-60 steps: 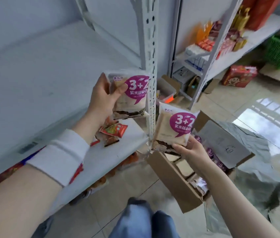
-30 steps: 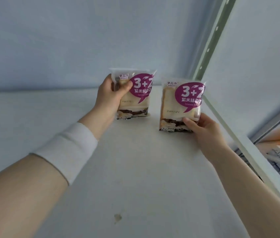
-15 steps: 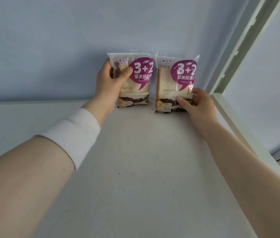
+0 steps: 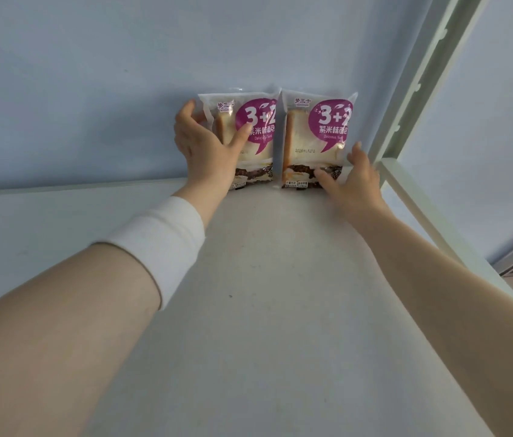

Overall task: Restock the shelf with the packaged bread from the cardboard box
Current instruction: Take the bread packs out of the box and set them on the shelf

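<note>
Two forearms reach in from the bottom of the frame across the white shelf. Further in, the left hand clasps the left packet, fingers round its edge and thumb on its face. The right hand, fingers spread and fairly straight, touches the right packet at its lower corner. Best to let go gently, one side at a time, so neither topples forward. Both packets stand upright at centre frame, touching each other, backs to the blue wall. Each is clear film with a purple "3+2" bubble and sliced bread showing.
</note>
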{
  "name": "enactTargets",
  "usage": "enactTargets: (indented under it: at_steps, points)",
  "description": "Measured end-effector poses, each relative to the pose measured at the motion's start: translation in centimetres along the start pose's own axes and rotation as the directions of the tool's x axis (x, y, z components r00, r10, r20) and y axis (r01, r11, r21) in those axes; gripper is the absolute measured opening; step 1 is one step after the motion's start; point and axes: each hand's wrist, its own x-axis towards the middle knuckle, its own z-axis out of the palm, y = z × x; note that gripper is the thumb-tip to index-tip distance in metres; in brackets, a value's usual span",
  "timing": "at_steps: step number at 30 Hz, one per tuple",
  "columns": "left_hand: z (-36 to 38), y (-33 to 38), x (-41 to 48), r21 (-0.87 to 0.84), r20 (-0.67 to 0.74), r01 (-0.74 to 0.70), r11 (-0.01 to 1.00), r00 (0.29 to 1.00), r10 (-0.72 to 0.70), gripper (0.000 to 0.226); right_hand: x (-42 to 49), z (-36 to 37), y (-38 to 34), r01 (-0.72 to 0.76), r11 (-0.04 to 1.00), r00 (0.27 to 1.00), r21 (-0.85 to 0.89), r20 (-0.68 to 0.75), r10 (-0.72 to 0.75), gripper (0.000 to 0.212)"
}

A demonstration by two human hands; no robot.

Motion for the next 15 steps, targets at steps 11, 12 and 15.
enactTargets:
  at_steps: [11, 12, 15]
  points:
    - [-10.2, 3.8, -11.9, 0.429, 0.851, -0.835, 0.344, 0.501, 0.155, 0.048, -18.0, -4.2, -1.4, 0.100, 0.630, 0.993, -0.770, 0.121, -0.010, 0.066]
    - [-11.3, 4.5, -13.1, 0.408, 0.886, -0.864, 0.294, 0.453, 0.101, 0.047, -20.1, -4.8, -1.6, 0.095, 0.595, 0.991, -0.798, 0.135, 0.023, 0.062]
    - [-14.5, 7.1, -16.8, 0.332, 0.939, -0.909, 0.252, 0.343, -0.003, 0.044, -25.9, -6.9, -2.4, 0.078, 0.571, 0.979, -0.817, 0.171, 0.111, 0.043]
